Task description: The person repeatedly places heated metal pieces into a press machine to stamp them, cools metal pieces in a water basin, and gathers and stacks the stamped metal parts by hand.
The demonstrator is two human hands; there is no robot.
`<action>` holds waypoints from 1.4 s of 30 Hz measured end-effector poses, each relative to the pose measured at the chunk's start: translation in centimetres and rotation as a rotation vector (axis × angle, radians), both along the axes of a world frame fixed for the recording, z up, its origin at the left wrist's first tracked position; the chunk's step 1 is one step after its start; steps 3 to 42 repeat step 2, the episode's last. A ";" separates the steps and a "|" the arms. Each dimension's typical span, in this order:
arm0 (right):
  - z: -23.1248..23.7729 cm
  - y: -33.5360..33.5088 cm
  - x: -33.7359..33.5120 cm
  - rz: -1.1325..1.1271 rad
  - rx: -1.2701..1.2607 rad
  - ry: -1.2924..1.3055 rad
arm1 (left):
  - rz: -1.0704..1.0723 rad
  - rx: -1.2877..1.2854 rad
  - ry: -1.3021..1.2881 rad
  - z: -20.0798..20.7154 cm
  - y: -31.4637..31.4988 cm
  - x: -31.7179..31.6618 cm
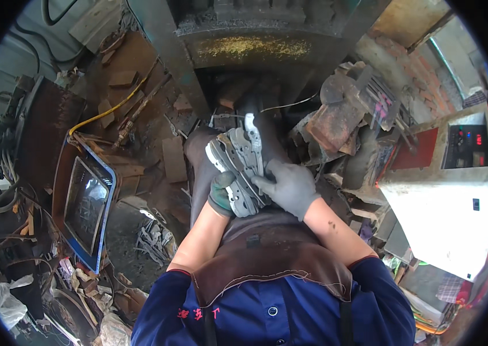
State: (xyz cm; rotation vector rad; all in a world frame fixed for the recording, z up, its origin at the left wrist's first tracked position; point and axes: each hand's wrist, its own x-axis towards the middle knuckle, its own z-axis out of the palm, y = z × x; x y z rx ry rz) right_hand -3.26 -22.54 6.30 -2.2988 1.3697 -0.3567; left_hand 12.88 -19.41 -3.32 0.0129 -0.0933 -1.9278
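Over my lap I hold a stack of flat grey metal pieces with scalloped edges and holes. My left hand, in a dark green and grey glove, is closed around the stack's left side. My right hand, in a grey glove, closes on a slimmer metal piece along the stack's right side. The upper end of that piece sticks out past the others and looks bright. Its lower end is hidden by my right fingers. A brown apron covers my lap under the stack.
Ahead stands a dark machine frame with yellowish grit on its ledge. A white control box with a lit display is at the right, near stacked bricks. On the left are a blue-edged framed panel and loose metal pieces.
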 end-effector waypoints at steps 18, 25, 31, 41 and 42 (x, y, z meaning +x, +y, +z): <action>0.0 -0.6 0.3 0.019 0.075 0.017 | 0.003 -0.018 -0.029 0.3 0.0 0.1; 0.0 -0.6 0.3 0.019 0.075 0.017 | 0.003 -0.018 -0.029 0.3 0.0 0.1; 0.0 -0.6 0.3 0.019 0.075 0.017 | 0.003 -0.018 -0.029 0.3 0.0 0.1; 0.0 -0.6 0.3 0.019 0.075 0.017 | 0.003 -0.018 -0.029 0.3 0.0 0.1; 0.0 -0.6 0.3 0.019 0.075 0.017 | 0.003 -0.018 -0.029 0.3 0.0 0.1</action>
